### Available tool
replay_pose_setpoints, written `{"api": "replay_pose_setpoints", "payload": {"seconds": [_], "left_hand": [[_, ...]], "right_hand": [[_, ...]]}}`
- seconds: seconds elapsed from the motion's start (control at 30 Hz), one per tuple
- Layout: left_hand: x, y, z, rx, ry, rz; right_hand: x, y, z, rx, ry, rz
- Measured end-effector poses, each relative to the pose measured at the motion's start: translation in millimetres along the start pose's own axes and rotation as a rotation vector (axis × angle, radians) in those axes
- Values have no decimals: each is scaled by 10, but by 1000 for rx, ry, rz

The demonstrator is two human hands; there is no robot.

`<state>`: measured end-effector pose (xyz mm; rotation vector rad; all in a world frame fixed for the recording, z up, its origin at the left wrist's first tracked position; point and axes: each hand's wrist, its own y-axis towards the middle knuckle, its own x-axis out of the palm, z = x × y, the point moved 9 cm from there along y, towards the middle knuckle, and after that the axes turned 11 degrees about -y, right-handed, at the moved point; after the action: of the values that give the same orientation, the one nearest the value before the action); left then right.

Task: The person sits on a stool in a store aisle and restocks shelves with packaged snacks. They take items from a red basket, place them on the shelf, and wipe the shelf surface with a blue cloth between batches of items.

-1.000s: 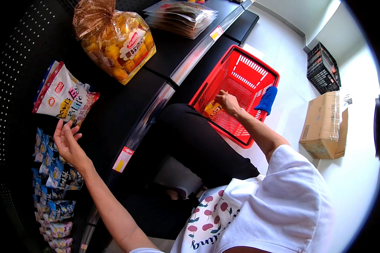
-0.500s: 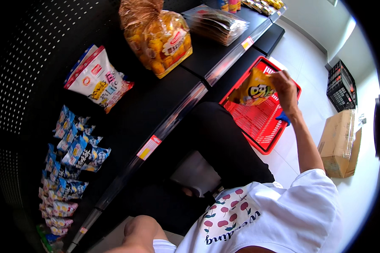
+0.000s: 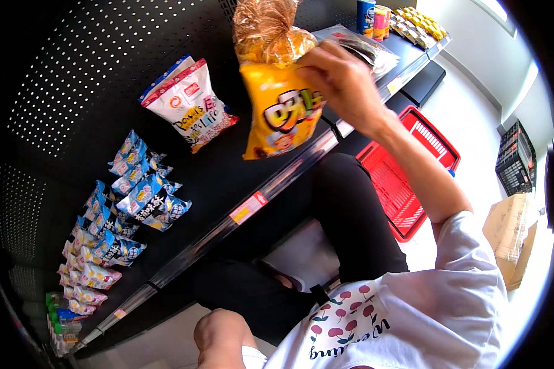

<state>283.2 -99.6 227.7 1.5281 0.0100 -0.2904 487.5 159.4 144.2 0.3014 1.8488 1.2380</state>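
Observation:
My right hand [image 3: 345, 80] grips the top edge of a yellow snack bag [image 3: 283, 114] and holds it above the black shelf. The bag hangs in front of a clear bag of golden baked pieces with a gathered brown top [image 3: 268, 37], hiding much of it. To its left a white-and-red snack bag [image 3: 194, 111] stands on the shelf, with a blue-edged bag partly behind it. Only the bent arm of my left side [image 3: 223, 326] shows at the lower edge; the left hand is out of sight.
Several small blue bags [image 3: 151, 200] and pink bags [image 3: 98, 275] line the shelf's left part. Flat clear packs [image 3: 375, 55] and a blue can [image 3: 365, 17] stand farther right. On the floor are a red basket [image 3: 406, 229], a black crate [image 3: 516, 157] and a cardboard box [image 3: 508, 227].
My right hand has lifted the yellow snack bag from over the red basket and carried it left, over the shelf. The view has shifted slightly.

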Motion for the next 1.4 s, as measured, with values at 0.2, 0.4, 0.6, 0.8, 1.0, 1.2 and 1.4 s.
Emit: {"api": "replay_pose_setpoints", "payload": {"seconds": [0.2, 0.4, 0.6, 0.8, 1.0, 1.2, 1.4], "left_hand": [[-130, -78, 9, 10, 75, 16], [-258, -132, 8, -2, 149, 25], [-368, -220, -82, 11, 179, 48], [-656, -307, -201, -67, 647, 56], [-1291, -1457, -1887, -801, 387, 546], [-1598, -2557, -2532, -1256, 638, 182], [-1451, -2972, -2843, -1404, 412, 245]], "right_hand": [[952, 300, -374, -95, 33, -106], [1573, 550, -735, -145, 4, -150], [1973, 597, -813, -190, -70, -279], [2014, 664, -858, -105, 60, -221], [1527, 317, -416, 144, 271, -16], [2130, -478, 39, 267, 232, -388], [2537, -673, -40, 326, 267, -684]]}}
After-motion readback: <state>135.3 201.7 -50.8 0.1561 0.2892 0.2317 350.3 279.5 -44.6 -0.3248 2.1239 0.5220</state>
